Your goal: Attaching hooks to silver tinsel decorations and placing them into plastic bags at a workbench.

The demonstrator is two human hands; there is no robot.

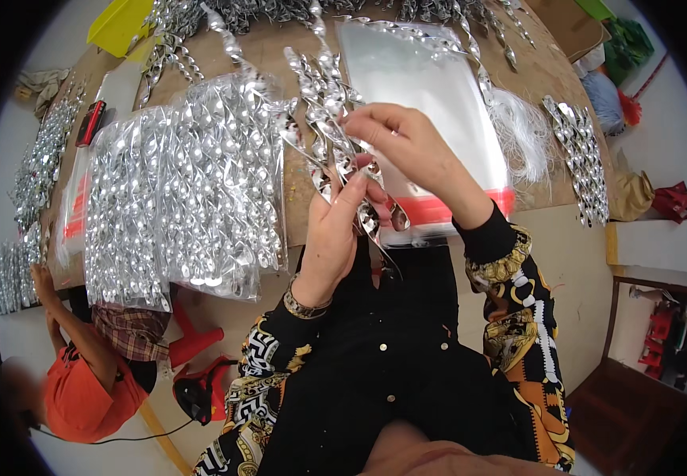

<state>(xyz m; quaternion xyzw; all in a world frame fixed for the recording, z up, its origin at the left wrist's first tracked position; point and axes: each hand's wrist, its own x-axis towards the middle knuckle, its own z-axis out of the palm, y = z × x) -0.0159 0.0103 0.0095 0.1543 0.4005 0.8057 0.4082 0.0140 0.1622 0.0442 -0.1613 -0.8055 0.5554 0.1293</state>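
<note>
A loose bunch of shiny silver twisted strips [321,117] is held up in front of me over the near table edge. My left hand [334,238] is closed round its lower part, the thumb pressing across the strips. Higher up, my right hand [419,147] pinches at the bunch's right side with thumb and fingers; the exact contact is partly hidden. Beneath my right hand lies a stack of clear plastic bags [439,103] with a red band at the near end. To the left, clear bags filled with silver twisted strips [193,182] lie flat, overhanging the near edge.
More silver strips are heaped at the table's [300,210] far side. White strings [522,135] and another strip bundle [577,159] lie right. A yellow bin [117,28] stands far left, near a red-and-black object [91,123]. A person in an orange shirt [94,389] works at left.
</note>
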